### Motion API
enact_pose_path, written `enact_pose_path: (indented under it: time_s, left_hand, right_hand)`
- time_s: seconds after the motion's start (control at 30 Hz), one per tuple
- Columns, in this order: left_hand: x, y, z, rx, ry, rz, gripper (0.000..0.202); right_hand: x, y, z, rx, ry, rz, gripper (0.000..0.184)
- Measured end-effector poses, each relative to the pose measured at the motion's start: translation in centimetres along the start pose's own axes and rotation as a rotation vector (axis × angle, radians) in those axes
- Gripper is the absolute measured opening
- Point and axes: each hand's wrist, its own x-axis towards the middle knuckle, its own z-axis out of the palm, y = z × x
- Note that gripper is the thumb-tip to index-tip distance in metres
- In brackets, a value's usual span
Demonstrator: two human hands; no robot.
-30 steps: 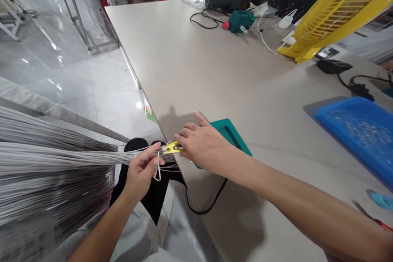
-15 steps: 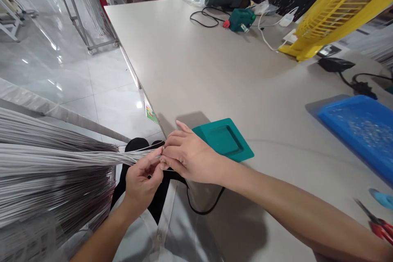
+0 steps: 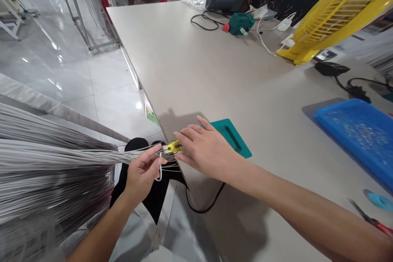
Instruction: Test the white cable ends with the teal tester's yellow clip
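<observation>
The left hand pinched thin, light, springy white wires near their ends, while the right hand, at three o'clock of it, pressed half-spread fingers on a small yellow clip at the worktop edge.

A small yellow clip-like piece sits at the near-left edge of the table, gripped at its right end by the fingertips of the right hand. Its body is bright yellow with a dark spot on its upper face; finer detail cannot be resolved. Thin white wires fan out from its left end, several running roughly level and one bent down into a narrow hanging loop. The left hand pinches this loop between thumb and fingers just left of the yellow piece. The wires lie just in front of the tapered end of a thick grey-white strand bundle that extends leftward.
</observation>
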Motion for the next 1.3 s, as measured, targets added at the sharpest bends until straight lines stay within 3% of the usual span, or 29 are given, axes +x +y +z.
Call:
enact_pose_path:
  time_s: [0.07, 0.13, 0.27, 0.47, 0.8, 0.93, 1.03, 1.17, 1.3]
  left_hand:
    - [0.1, -0.1, 0.1, -0.015, -0.007, -0.022, 0.036]
    - [0.3, -0.2, 0.3, -0.047, 0.013, -0.037, 0.037]
    - [0.7, -0.4, 0.7, -0.126, 0.065, -0.053, 0.04]
    - [0.8, -0.5, 0.7, -0.091, 0.079, -0.067, 0.042]
    - [0.7, -0.8, 1.0, 0.078, 0.12, -0.044, 0.043]
    - [1.1, -1.1, 0.3, 0.236, 0.063, 0.017, 0.04]
    - [1.1, -1.3, -0.2, 0.334, 0.03, 0.106, 0.038]
    - [0.9, -1.3, -0.4, 0.369, 0.048, 0.141, 0.039]
    - [0.7, -1.1, -0.4, 0.351, 0.081, 0.079, 0.04]
  right_hand:
    - [0.4, 0.1, -0.1, -0.023, -0.116, 0.041, 0.035]
    - [0.8, 0.1, -0.1, -0.036, -0.192, 0.038, 0.026]
    - [1.5, 0.2, 0.0, -0.09, -0.26, -0.045, 0.015]
    - [1.9, 0.8, -0.3, -0.064, -0.365, -0.085, 0.02]
    - [1.8, 0.8, 0.2, -0.062, -0.339, -0.083, 0.018]
    - [1.8, 0.8, 0.1, -0.062, -0.317, -0.053, 0.015]
    - [1.7, 0.8, 0.0, -0.058, -0.317, -0.001, 0.027]
    - [1.3, 0.9, 0.4, -0.021, -0.276, 0.03, 0.06]
    - [1.1, 1.0, 0.8, -0.005, -0.269, 0.018, 0.064]
